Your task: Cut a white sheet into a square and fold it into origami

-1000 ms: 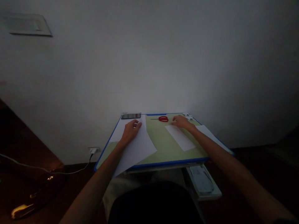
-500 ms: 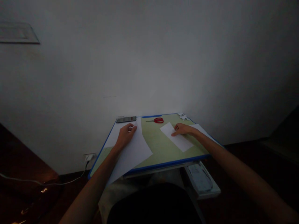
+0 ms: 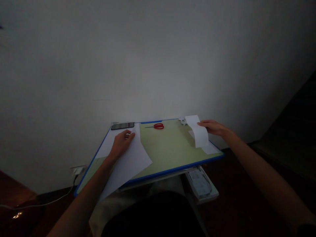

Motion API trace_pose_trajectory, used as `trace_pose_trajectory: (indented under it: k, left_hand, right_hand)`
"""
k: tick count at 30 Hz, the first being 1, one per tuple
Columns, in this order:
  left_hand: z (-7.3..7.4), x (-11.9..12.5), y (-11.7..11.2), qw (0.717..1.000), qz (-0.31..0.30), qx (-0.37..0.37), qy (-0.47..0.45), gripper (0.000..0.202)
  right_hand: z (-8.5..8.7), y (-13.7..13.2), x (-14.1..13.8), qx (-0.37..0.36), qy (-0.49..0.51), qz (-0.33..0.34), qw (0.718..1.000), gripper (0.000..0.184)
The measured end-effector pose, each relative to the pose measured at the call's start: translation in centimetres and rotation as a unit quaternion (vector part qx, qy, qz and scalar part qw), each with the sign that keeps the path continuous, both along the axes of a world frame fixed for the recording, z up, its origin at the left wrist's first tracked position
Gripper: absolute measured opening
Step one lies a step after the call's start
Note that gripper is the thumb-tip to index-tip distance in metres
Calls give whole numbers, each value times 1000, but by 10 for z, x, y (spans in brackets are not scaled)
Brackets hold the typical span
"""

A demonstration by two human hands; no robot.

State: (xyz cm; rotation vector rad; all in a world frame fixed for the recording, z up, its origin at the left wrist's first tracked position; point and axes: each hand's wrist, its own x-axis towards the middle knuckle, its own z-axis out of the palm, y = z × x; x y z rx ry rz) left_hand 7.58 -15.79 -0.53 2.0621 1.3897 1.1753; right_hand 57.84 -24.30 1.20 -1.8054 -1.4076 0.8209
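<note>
My left hand [image 3: 122,142] is closed on the top corner of a large white sheet of paper [image 3: 130,164], which slants across the table's left side and hangs past its front edge. My right hand [image 3: 212,127] pinches the right edge of a smaller white strip of paper [image 3: 199,133]. That strip is lifted and curved above another white sheet [image 3: 211,149] at the table's right side. Red-handled scissors [image 3: 158,126] lie near the back edge, between my hands and touched by neither.
A phone [image 3: 122,126] rests at the back left of the green, blue-edged table [image 3: 168,149]. Small paper scraps [image 3: 182,121] lie at the back right. Under the tabletop a white box-like item [image 3: 201,182] juts out. A plugged-in cable [image 3: 70,191] runs at the left.
My right hand has raised the paper strip off the table and carried it right, over the other sheet. My left hand keeps its hold on the large sheet. The view has shifted slightly right.
</note>
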Motion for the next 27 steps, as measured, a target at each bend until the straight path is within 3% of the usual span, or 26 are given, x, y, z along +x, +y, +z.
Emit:
trace_pose_trajectory:
  k: [5,11,27]
  left_hand:
    - [1,2,-1,1000,5,2,14,38]
    - [1,2,1,1000,6,7,27,38]
    - [0,4,1,999,15,5,28,33]
  right_hand:
    - [-25,-17,22,-58,-5,-37,998,31]
    - [-46,-11,31,-64,-74,-96,991,35]
    - [-49,2,34,-67,-242,-116,961,33]
